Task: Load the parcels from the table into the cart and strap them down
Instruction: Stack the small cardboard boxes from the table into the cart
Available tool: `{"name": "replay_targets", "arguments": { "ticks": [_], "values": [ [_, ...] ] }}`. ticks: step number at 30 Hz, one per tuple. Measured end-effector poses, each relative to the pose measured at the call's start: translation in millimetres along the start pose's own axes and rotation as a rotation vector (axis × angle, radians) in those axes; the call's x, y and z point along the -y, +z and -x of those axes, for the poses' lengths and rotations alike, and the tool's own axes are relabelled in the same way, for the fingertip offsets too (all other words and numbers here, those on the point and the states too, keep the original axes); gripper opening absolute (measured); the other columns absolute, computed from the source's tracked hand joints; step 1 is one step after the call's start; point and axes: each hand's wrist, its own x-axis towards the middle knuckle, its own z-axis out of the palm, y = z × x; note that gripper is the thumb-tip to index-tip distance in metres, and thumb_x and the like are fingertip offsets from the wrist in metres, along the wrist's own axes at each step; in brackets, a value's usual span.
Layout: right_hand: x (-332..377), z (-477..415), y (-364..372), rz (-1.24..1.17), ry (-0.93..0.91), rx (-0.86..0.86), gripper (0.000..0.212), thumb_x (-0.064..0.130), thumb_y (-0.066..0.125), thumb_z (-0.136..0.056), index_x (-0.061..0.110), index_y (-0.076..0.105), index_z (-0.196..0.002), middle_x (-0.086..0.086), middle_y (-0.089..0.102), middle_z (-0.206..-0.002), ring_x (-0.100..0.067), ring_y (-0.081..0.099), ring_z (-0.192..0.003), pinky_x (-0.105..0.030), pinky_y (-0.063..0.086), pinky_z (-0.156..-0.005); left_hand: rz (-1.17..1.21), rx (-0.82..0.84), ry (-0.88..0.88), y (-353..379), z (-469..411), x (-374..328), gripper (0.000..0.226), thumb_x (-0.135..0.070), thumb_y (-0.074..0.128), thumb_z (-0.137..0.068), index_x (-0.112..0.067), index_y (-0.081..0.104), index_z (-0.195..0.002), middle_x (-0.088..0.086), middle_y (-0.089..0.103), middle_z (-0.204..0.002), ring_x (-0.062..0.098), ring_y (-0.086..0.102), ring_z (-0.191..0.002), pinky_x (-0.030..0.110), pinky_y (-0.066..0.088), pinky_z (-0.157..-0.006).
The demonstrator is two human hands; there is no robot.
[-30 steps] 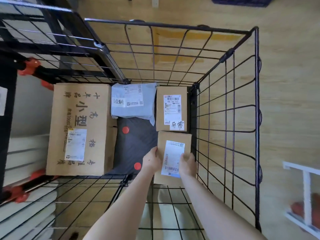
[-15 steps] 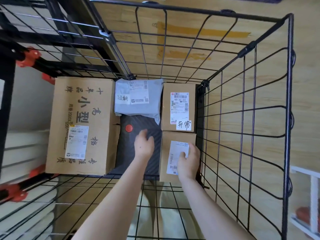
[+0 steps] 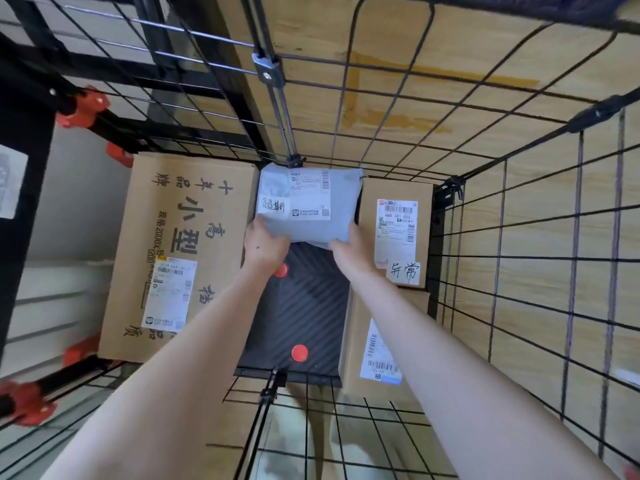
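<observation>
The soft grey plastic mailer bag [image 3: 308, 216] lies at the far end of the black wire cart [image 3: 432, 265], straight ahead of both hands, its long side set crosswise between a large printed cardboard box [image 3: 194, 237] and a small labelled cardboard box [image 3: 394, 233]. Its near corners are gripped by the left hand [image 3: 265, 245] and the right hand [image 3: 349, 249], both equally close. The fingertips are hidden beneath it, and no strap can be made out.

In the cart [image 3: 434, 289], the large box [image 3: 180, 258] lies along the left side. The mailer [image 3: 308, 202] sits at the far middle, between the large box and the far small box [image 3: 394, 233]. The near small box [image 3: 360, 341] lies just before the far one, along the right wall, with cart floor [image 3: 304, 313] to its left.
</observation>
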Motion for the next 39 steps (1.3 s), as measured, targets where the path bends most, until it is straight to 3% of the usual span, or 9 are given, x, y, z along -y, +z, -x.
{"name": "replay_targets", "arguments": {
  "ticks": [3, 7, 14, 21, 25, 28, 32, 35, 39],
  "values": [
    [-8, -9, 2, -0.011, -0.013, -0.003, 0.048, 0.006, 0.047, -0.081, 0.018, 0.053, -0.127, -0.002, 0.062, -0.113, -0.021, 0.06, -0.102, -0.03, 0.049, -0.078, 0.081, -0.004, 0.023, 1, -6, 8, 0.049, -0.019, 0.047, -0.06, 0.002, 0.056, -0.103, 0.023, 0.064, -0.097, 0.039, 0.064, -0.094, 0.039, 0.052, -0.064],
    [-17, -11, 6, -0.002, -0.04, -0.01, 0.048, 0.01, 0.046, -0.079, 0.022, 0.054, -0.125, 0.0, 0.062, -0.111, -0.017, 0.06, -0.102, -0.034, 0.05, -0.087, 0.249, 0.047, 0.074, -6, 7, -6, 0.039, -0.016, 0.047, -0.062, -0.019, 0.055, -0.1, -0.001, 0.061, -0.095, 0.01, 0.059, -0.088, 0.024, 0.048, -0.073],
    [-19, 9, 10, 0.19, -0.118, -0.066, 0.031, -0.004, 0.041, -0.082, -0.007, 0.052, -0.111, -0.017, 0.048, -0.118, -0.03, 0.046, -0.111, -0.033, 0.038, -0.095, 0.242, -0.066, 0.005, -11, 29, -11, 0.022, 0.003, 0.043, -0.089, -0.017, 0.05, -0.093, -0.005, 0.051, -0.074, 0.007, 0.05, -0.062, 0.021, 0.043, -0.054],
    [-8, 16, -5, 0.056, 0.05, 0.06, 0.045, 0.001, 0.042, -0.087, 0.018, 0.05, -0.128, -0.001, 0.056, -0.108, -0.021, 0.053, -0.101, -0.029, 0.04, -0.078, 0.183, 0.096, -0.003, -27, 40, -14, 0.02, -0.005, 0.045, -0.074, -0.006, 0.05, -0.092, 0.003, 0.044, -0.069, 0.012, 0.039, -0.061, 0.022, 0.03, -0.051],
    [-9, 10, -1, -0.041, 0.086, 0.062, 0.037, 0.007, 0.043, -0.089, 0.025, 0.054, -0.12, 0.007, 0.056, -0.089, -0.011, 0.05, -0.079, -0.024, 0.039, -0.068, 0.175, 0.071, -0.049, -16, 33, -5, 0.02, 0.007, 0.045, -0.081, -0.005, 0.048, -0.097, 0.003, 0.046, -0.082, 0.018, 0.045, -0.078, 0.018, 0.034, -0.053],
    [-13, 14, 1, -0.023, 0.059, 0.047, 0.04, 0.006, 0.044, -0.089, 0.019, 0.053, -0.126, 0.0, 0.058, -0.11, -0.018, 0.053, -0.096, -0.028, 0.04, -0.081, 0.187, 0.078, -0.037, -12, 36, 0, 0.025, 0.005, 0.048, -0.08, -0.007, 0.048, -0.102, 0.001, 0.046, -0.092, 0.02, 0.044, -0.096, 0.019, 0.036, -0.063],
    [-9, 30, 0, 0.038, 0.002, 0.063, 0.031, -0.003, 0.041, -0.091, -0.002, 0.05, -0.121, -0.01, 0.046, -0.12, -0.026, 0.047, -0.108, -0.027, 0.037, -0.088, 0.222, 0.091, -0.049, -18, 45, 1, 0.044, 0.003, 0.049, -0.086, -0.003, 0.048, -0.13, 0.01, 0.041, -0.133, 0.018, 0.038, -0.126, 0.022, 0.032, -0.097],
    [-3, 46, -6, 0.047, 0.022, 0.082, 0.046, -0.001, 0.04, -0.095, -0.004, 0.036, -0.141, -0.017, 0.038, -0.146, -0.031, 0.038, -0.131, -0.028, 0.033, -0.103, 0.223, 0.059, -0.036, -19, 56, -1, 0.028, 0.007, 0.045, -0.088, -0.015, 0.055, -0.102, -0.001, 0.049, -0.095, 0.016, 0.047, -0.091, 0.01, 0.04, -0.065],
    [10, 76, -15, 0.073, 0.052, 0.134, 0.048, 0.004, 0.043, -0.096, 0.012, 0.043, -0.143, -0.009, 0.044, -0.146, -0.021, 0.043, -0.132, -0.025, 0.034, -0.102, 0.306, -0.021, -0.088, -28, 90, -10, 0.037, 0.003, 0.044, -0.09, -0.005, 0.056, -0.124, -0.003, 0.055, -0.076, -0.002, 0.056, -0.053, 0.007, 0.042, -0.051]
  ]
}}
